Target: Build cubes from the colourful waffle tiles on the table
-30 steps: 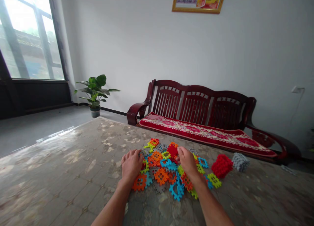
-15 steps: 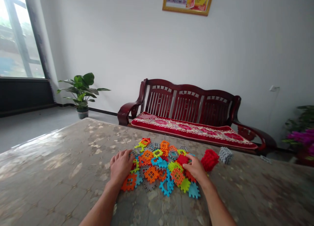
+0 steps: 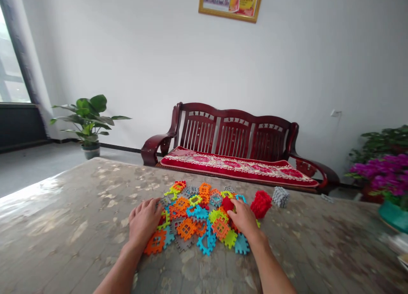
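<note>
A spread of plastic interlocking tiles with toothed edges, in orange, blue, yellow-green, grey and red, lies in front of me, including an orange window tile (image 3: pixel 186 229) and a blue ring tile (image 3: pixel 206 242). My left hand (image 3: pixel 145 219) rests palm down at the pile's left edge, fingers stretched out, with no tile seen in it. At the right side of the pile, my right hand (image 3: pixel 245 217) has its thumb and fingers closed on a red tile (image 3: pixel 227 204). Its far fingers hide part of that tile.
Right of the pile stand a red block of stacked tiles (image 3: pixel 261 204) and a grey stack (image 3: pixel 281 196). A small grey piece (image 3: pixel 327 198) lies farther right on the patterned tablecloth (image 3: pixel 306 251). A wooden bench (image 3: pixel 236 134) is behind the table; purple flowers (image 3: pixel 385 173) stand at right.
The view has turned slightly right, so everything sits farther left in it. The red tile under my right hand looks more tilted. My left hand stays at the pile's left edge.
</note>
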A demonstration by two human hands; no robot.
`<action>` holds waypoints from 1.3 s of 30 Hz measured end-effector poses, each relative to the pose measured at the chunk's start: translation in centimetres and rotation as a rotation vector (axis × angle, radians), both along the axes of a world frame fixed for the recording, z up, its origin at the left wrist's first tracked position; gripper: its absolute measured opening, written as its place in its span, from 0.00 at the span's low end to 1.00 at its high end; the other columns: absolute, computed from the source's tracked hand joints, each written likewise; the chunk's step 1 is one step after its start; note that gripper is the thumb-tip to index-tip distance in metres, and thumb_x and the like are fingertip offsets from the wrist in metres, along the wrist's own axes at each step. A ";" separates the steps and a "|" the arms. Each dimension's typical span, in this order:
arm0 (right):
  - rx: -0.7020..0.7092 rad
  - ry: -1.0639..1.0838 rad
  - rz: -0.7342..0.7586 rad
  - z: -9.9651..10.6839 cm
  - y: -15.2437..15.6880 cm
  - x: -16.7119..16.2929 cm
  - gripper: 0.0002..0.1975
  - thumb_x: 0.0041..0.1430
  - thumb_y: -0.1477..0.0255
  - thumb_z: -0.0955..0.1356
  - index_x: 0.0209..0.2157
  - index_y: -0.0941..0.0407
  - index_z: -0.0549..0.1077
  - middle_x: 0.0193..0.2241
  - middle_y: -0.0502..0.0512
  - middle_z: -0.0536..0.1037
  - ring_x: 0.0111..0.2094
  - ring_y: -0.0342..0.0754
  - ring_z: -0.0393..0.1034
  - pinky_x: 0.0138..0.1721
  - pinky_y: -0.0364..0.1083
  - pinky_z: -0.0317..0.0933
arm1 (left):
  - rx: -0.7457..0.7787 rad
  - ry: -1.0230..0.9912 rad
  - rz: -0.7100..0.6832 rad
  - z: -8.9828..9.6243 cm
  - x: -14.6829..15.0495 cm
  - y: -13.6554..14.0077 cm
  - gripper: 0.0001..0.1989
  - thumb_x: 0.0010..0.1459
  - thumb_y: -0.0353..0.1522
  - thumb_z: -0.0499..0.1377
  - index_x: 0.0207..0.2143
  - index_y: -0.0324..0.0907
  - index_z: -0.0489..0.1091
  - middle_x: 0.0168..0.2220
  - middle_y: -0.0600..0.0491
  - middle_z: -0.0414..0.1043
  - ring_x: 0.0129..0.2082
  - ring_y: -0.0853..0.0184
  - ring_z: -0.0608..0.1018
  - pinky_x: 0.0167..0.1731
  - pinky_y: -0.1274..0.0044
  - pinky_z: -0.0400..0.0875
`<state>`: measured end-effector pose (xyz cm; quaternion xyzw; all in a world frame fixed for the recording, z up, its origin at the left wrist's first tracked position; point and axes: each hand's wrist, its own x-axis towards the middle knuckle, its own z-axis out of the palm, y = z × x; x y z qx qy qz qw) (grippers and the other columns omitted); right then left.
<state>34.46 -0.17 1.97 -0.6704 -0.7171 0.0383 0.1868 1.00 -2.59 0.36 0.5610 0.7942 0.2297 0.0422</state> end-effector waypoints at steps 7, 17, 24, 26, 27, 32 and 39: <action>0.003 -0.014 -0.022 0.2 -0.1 -0.2 0.21 0.57 0.69 0.66 0.53 0.54 0.74 0.50 0.59 0.78 0.52 0.55 0.71 0.53 0.51 0.62 | -0.009 0.015 -0.006 -0.3 -0.1 0.1 0.24 0.64 0.43 0.43 0.55 0.50 0.70 0.58 0.51 0.70 0.60 0.55 0.67 0.60 0.63 0.54; 0.240 0.097 -0.210 4.7 -0.8 2.1 0.22 0.60 0.61 0.64 0.53 0.53 0.73 0.47 0.57 0.80 0.48 0.53 0.74 0.48 0.47 0.63 | -0.008 0.020 -0.013 -0.3 -0.2 0.2 0.24 0.63 0.42 0.44 0.54 0.49 0.71 0.58 0.50 0.70 0.59 0.56 0.68 0.60 0.64 0.55; 0.244 0.085 -0.551 6.9 -1.9 8.0 0.24 0.60 0.56 0.62 0.54 0.50 0.73 0.44 0.59 0.80 0.43 0.56 0.75 0.43 0.51 0.64 | -0.012 0.018 -0.013 -0.1 -0.2 0.1 0.23 0.63 0.42 0.45 0.55 0.49 0.70 0.58 0.49 0.70 0.59 0.56 0.68 0.60 0.63 0.54; 0.198 0.053 -0.580 6.7 -2.0 8.7 0.25 0.60 0.55 0.62 0.55 0.49 0.72 0.43 0.59 0.80 0.43 0.57 0.74 0.43 0.52 0.64 | -0.020 0.016 -0.018 0.0 -0.2 0.1 0.24 0.63 0.42 0.45 0.55 0.49 0.70 0.58 0.49 0.70 0.59 0.56 0.68 0.60 0.63 0.54; 0.178 0.035 -0.590 6.5 -2.0 8.9 0.25 0.60 0.55 0.62 0.56 0.49 0.71 0.42 0.60 0.80 0.42 0.57 0.75 0.43 0.52 0.64 | -0.024 0.013 -0.019 0.0 -0.1 0.1 0.24 0.63 0.42 0.45 0.55 0.49 0.70 0.58 0.49 0.70 0.59 0.56 0.68 0.60 0.63 0.54; 0.144 -0.023 -0.618 6.3 -1.9 9.0 0.26 0.60 0.55 0.62 0.56 0.49 0.71 0.40 0.60 0.80 0.41 0.58 0.75 0.41 0.52 0.64 | -0.029 0.012 -0.016 0.1 -0.1 0.0 0.24 0.63 0.42 0.44 0.55 0.49 0.70 0.58 0.49 0.70 0.60 0.55 0.68 0.60 0.63 0.54; 0.273 -0.043 -0.590 6.3 -2.1 8.9 0.25 0.59 0.55 0.62 0.52 0.52 0.75 0.38 0.63 0.81 0.39 0.59 0.75 0.40 0.53 0.64 | -0.007 0.004 -0.019 -0.2 -0.3 0.2 0.23 0.63 0.42 0.46 0.54 0.49 0.71 0.57 0.49 0.70 0.59 0.55 0.68 0.60 0.63 0.54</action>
